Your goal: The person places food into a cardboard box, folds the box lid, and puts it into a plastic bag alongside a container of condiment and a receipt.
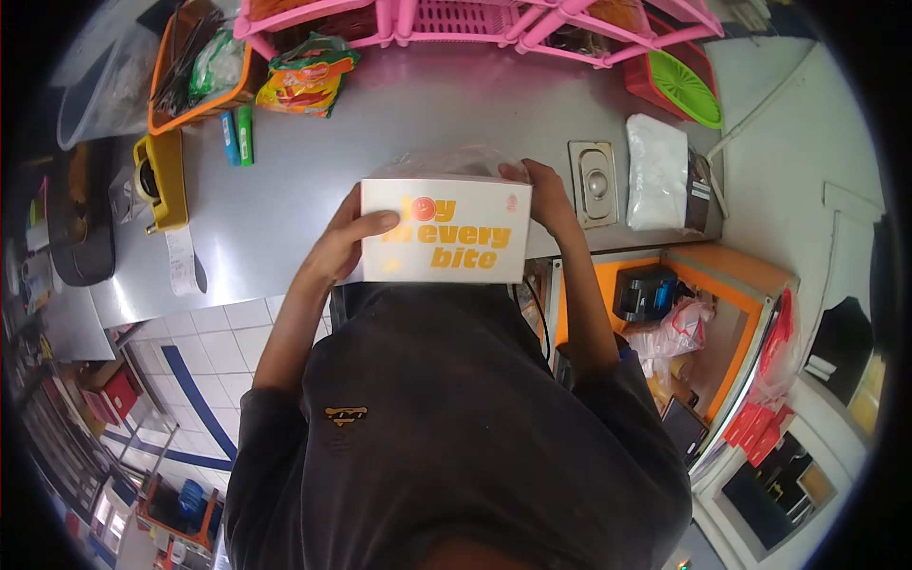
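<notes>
A white cardboard food box with yellow and orange printing is held upright at the near edge of the steel counter. My left hand grips its left side, with the thumb on the printed face. At the upper right corner, my right hand holds the box's edge, and its fingers reach behind the box. Clear plastic shows just beyond the top edge of the box; what it belongs to is partly hidden.
On the steel counter stand a yellow tape dispenser, two markers, a seasoning packet, an orange basket, pink racks, a steel lid and white plastic bags. An orange cabinet is at right.
</notes>
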Demonstrator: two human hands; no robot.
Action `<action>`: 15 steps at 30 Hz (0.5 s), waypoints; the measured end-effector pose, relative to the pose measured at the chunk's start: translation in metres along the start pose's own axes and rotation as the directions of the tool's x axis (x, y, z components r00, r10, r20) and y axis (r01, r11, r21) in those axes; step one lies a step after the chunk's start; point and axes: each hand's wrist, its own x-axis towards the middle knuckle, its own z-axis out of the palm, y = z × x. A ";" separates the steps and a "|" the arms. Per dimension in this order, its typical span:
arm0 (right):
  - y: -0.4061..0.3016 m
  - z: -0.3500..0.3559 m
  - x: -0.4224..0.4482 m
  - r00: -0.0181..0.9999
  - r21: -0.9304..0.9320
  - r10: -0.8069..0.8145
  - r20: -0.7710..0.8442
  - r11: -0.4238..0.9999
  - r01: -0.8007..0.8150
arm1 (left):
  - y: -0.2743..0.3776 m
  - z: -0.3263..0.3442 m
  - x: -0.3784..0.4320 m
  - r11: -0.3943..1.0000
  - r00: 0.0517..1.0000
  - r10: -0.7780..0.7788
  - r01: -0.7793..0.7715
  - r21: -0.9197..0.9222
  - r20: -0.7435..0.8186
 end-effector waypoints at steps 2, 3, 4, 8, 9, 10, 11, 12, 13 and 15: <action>0.009 0.007 -0.001 0.985 0.024 -0.110 -0.131 0.993 0.114 | -0.024 -0.008 0.016 0.999 0.999 -0.029 0.030 0.020 -0.038; 0.005 0.009 -0.005 0.985 0.026 -0.105 -0.139 0.994 0.109 | -0.028 -0.007 0.021 0.998 0.994 -0.056 0.059 0.033 -0.095; 0.000 0.011 -0.009 0.982 0.048 -0.080 -0.171 0.995 0.090 | -0.031 -0.006 0.024 0.999 0.990 -0.044 0.046 0.006 -0.134; 0.004 0.009 -0.025 0.959 0.051 -0.096 -0.266 0.992 0.113 | -0.038 0.006 0.027 0.998 0.983 0.048 -0.041 0.043 -0.179; 0.004 0.007 -0.031 0.954 0.051 -0.102 -0.281 0.991 0.121 | -0.040 0.006 0.028 0.987 0.984 0.070 -0.045 0.154 -0.164; 0.005 0.007 -0.034 0.955 0.052 -0.109 -0.277 0.990 0.128 | -0.041 0.006 0.028 0.964 0.985 0.090 -0.049 0.263 -0.149; 0.006 0.007 -0.037 0.957 0.072 -0.107 -0.268 0.989 0.130 | -0.041 0.006 0.027 0.964 0.983 0.096 -0.052 0.262 -0.156; 0.008 0.008 -0.038 0.961 0.092 -0.100 -0.260 0.988 0.127 | -0.042 0.008 0.025 0.922 0.983 0.101 -0.033 0.386 -0.156; 0.010 0.010 -0.035 0.961 0.092 -0.103 -0.256 0.987 0.130 | -0.041 0.008 0.025 0.864 0.982 0.106 -0.013 0.503 -0.156; 0.011 0.015 -0.026 0.943 0.020 -0.130 -0.307 0.990 0.143 | -0.051 -0.001 0.028 0.904 0.973 0.096 0.004 0.428 -0.211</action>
